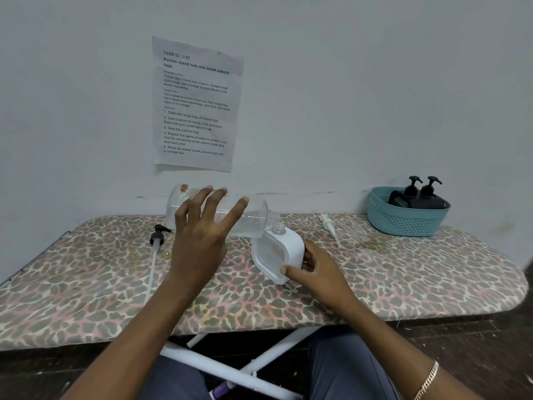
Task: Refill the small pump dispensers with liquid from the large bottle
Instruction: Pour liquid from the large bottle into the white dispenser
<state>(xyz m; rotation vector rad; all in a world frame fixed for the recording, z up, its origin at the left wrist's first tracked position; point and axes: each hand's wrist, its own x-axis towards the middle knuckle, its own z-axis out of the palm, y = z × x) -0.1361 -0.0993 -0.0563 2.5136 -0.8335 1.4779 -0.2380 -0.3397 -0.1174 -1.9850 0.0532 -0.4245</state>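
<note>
My left hand (pixel 202 235) holds the large clear bottle (pixel 255 216) on its side in the air, fingers spread over its near wall. A little clear liquid lies in the bottle, and its open mouth points right, just above the open neck of a small white dispenser (pixel 278 252). The dispenser stands tilted on the leopard-print board (pixel 403 278). My right hand (pixel 314 269) grips the dispenser's right side, thumb in front and fingers behind. Two pumps lie loose on the board: a white one (pixel 327 223) to the right and a black one (pixel 158 236) with a long tube to the left.
A teal basket (pixel 403 220) at the back right of the board holds two black pump dispensers (pixel 427 194). A printed sheet (pixel 197 105) is taped to the wall behind. The board's white legs (pixel 230 368) cross below, near my knees.
</note>
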